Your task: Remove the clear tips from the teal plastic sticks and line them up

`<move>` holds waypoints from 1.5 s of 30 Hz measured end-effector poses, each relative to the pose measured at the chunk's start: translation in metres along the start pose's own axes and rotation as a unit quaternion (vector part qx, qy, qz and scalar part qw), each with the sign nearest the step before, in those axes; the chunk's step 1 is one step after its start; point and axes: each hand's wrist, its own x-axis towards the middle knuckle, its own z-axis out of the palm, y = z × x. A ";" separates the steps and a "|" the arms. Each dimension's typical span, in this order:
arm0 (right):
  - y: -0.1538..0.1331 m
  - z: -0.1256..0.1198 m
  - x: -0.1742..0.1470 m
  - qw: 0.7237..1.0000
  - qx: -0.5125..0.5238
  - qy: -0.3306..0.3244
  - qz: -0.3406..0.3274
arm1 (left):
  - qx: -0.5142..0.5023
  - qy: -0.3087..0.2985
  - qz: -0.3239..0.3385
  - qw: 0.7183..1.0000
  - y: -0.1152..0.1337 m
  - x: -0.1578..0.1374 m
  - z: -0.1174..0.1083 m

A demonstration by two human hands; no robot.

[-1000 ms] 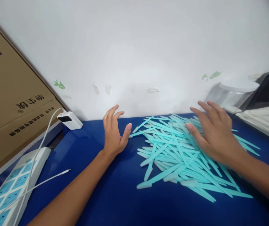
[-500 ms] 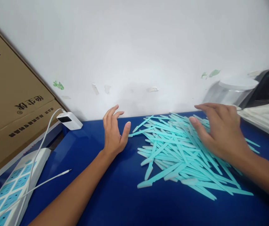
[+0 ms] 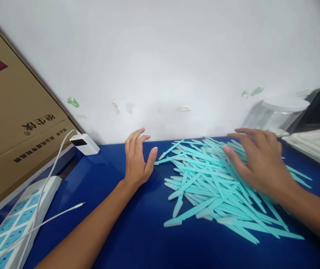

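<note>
A loose heap of slim turquoise eyebrow razors (image 3: 208,186), with paler capped ends, lies criss-cross on the blue tabletop (image 3: 126,231). My left hand (image 3: 137,158) is raised just left of the heap, its thumb apart from the curved fingers and nothing in it. Beside its thumb is the end of one razor; whether they touch I cannot tell. Over the heap's right side hovers my right hand (image 3: 260,160), palm inward, thumb and fingers spread, holding nothing. It hides some of the razors beneath and behind it.
At left are a white power strip (image 3: 46,209), a small white device (image 3: 84,145) with a dark screen and cable, and a large cardboard box (image 3: 11,112). A clear tub with a white lid (image 3: 285,104) stands back right, near white folded material (image 3: 313,142). A white wall rises behind.
The view has shifted slightly, moving the scene a little down and right in the picture. My right hand has moved slightly left relative to the heap. Both hands stay spread; the heap looks unchanged.
</note>
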 end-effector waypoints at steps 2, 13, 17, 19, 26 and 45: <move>0.000 0.000 0.000 1.000 -0.006 0.003 -0.007 | 0.000 -0.003 0.003 1.000 0.000 0.000 0.000; -0.001 0.001 -0.001 1.000 -0.004 -0.007 -0.012 | -0.008 -0.004 0.002 1.000 0.000 0.000 0.001; -0.002 0.000 -0.001 1.000 0.005 -0.020 -0.008 | -0.015 -0.012 -0.001 1.000 0.000 0.000 0.001; -0.002 0.000 0.000 0.999 0.028 -0.031 -0.019 | -0.014 -0.018 -0.004 1.000 0.001 0.000 0.000; 0.003 0.001 0.000 0.998 0.046 -0.036 0.005 | -0.018 -0.036 -0.003 0.999 0.003 0.000 0.001; 0.009 0.000 -0.001 0.995 0.001 -0.096 -0.018 | -0.036 -0.054 -0.013 0.998 0.003 -0.001 0.003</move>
